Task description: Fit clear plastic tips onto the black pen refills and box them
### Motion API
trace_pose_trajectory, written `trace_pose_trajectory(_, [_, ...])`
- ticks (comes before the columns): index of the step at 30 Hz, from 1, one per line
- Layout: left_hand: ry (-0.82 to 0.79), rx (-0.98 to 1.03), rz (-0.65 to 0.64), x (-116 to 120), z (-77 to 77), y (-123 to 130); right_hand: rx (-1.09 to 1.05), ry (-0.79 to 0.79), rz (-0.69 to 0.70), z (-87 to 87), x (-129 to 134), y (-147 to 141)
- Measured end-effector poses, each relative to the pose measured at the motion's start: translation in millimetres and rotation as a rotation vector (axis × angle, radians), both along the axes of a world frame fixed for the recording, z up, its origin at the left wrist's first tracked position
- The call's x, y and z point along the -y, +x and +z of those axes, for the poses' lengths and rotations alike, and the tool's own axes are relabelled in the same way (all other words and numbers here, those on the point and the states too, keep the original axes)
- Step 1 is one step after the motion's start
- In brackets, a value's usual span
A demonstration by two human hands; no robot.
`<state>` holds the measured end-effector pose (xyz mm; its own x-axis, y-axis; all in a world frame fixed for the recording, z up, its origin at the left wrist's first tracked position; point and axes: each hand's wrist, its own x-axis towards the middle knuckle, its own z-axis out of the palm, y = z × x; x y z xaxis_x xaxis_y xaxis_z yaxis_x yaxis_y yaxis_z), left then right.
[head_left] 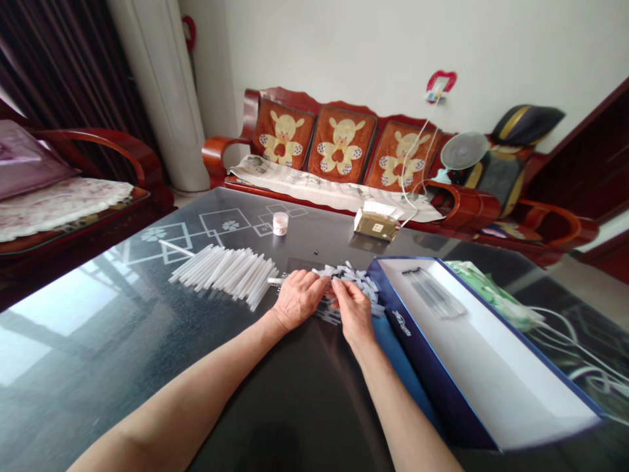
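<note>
My left hand (301,298) is closed around a slim white tube (275,280), whose end sticks out to the left. Close against it, the fingertips of my right hand (352,307) are pinched together; what they hold is too small and hidden to make out. Left of my hands lies a spread row of several similar white tubes (226,272). Behind and beside my right hand is a pile of small pale grey-white pieces (361,283), partly covered by the hand. A few tiny dark bits lie near my left fingers.
To the right stands an open blue box (430,367) with white insides, holding thin dark-tipped sticks (435,295). Beyond it are a green package (496,295) and white cables (590,367). A small round jar (280,223) and a tissue box (376,223) stand farther back on the dark glossy table (147,341).
</note>
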<state>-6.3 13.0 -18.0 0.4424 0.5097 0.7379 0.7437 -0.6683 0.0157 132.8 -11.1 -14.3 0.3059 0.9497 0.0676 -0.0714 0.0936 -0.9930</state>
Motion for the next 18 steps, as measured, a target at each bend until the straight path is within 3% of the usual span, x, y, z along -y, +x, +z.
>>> trace_pose_trajectory(6, [0.022, -0.001, 0.004, -3.1, 1.6, -1.7, -0.023, 0.009, 0.115, 0.6, -2.7, 9.7])
trace_pose_trajectory(13, [0.049, -0.014, -0.003, -4.4, 0.2, -2.1, 0.179, -0.054, 0.051, 0.7, -1.1, 10.1])
trace_pose_trajectory(18, [0.040, -0.031, 0.014, -5.2, -0.3, -2.8, 0.117, 0.004, 0.100, -3.6, -3.0, 12.9])
